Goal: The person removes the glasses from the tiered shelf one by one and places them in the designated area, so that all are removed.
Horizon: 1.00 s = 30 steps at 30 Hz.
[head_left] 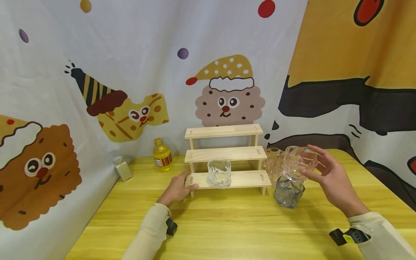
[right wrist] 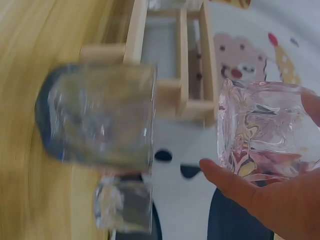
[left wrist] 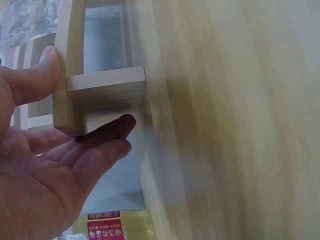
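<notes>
My left hand (head_left: 177, 188) holds the left end of the lowest step of a three-tier wooden stand (head_left: 225, 154); in the left wrist view, its thumb (left wrist: 42, 75) lies on the board and the fingers reach around the end. A clear glass (head_left: 220, 174) sits on that lowest step. Right of the stand, my right hand (head_left: 331, 177) grips a pink faceted glass (right wrist: 265, 130) between thumb and fingers, raised above the table. Below it in the head view stands a grey-blue glass (head_left: 289, 193). Another pinkish glass (head_left: 273, 162) is behind, partly hidden by the held one.
A bottle of yellow oil (head_left: 162, 155) with a dark red label stands left of the stand. Farther left, a small white-filled jar (head_left: 122, 168) is by the wall. A cartoon-printed cloth (head_left: 146, 72) hangs behind the wooden table (head_left: 208, 231).
</notes>
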Motion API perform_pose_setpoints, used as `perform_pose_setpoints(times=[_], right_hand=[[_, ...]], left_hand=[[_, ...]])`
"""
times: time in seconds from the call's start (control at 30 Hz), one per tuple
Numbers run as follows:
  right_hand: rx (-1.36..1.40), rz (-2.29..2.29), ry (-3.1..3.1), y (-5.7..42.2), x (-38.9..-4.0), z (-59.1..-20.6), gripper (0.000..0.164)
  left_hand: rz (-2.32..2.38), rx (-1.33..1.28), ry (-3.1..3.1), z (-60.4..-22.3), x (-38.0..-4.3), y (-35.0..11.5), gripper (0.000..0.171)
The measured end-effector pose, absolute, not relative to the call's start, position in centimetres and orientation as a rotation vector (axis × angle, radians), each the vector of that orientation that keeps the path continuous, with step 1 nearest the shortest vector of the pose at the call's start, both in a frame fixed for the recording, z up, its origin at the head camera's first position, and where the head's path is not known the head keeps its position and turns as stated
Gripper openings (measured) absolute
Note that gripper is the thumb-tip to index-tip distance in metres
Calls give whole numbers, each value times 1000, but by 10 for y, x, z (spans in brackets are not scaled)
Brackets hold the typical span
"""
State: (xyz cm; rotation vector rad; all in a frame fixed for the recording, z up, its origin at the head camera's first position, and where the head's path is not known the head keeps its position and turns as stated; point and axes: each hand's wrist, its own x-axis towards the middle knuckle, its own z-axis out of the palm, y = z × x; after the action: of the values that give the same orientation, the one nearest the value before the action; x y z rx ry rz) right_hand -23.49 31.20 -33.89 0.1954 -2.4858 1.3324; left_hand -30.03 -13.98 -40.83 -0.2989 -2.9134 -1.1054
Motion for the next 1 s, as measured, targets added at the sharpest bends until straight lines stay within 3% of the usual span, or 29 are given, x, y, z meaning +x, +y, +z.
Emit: perform_pose_setpoints(times=[0.5,1.0], right_hand=[[-13,1407,-2404,363,-264,-372,77],[-30,1381,-2577,368,-284,-404,86]], left_hand=[[-1131,-291,-2910,-410,-301,-142,60],[-1122,-292,-2907,-410,-300,-141,59]])
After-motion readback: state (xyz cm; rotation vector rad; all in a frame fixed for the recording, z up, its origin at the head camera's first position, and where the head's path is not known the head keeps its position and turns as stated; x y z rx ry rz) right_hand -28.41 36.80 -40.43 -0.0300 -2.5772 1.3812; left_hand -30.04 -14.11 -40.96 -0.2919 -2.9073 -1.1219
